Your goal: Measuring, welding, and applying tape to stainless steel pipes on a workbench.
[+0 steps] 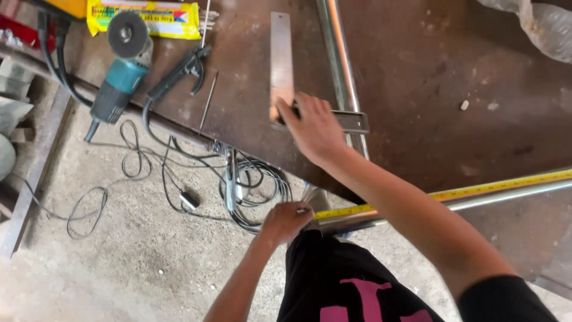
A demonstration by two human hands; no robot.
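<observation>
Tape measure [453,192], yellow, is lying stretched along a steel tube [506,195] that is running from the near edge of the table [417,71] out to the right. I am pinching its near end with my left hand [285,222], fingers closed on the tape right at the tube's end. My right hand [314,128] is reaching farther across the table and pressing down on a steel square [281,59], at the corner where its long blade is meeting the shorter arm [351,121]; the fingers are curled over it. A second tube [339,65] is lying just right of the blade. An angle grinder [122,65] is resting at the far left, with black cables [250,179] hanging to the floor.
</observation>
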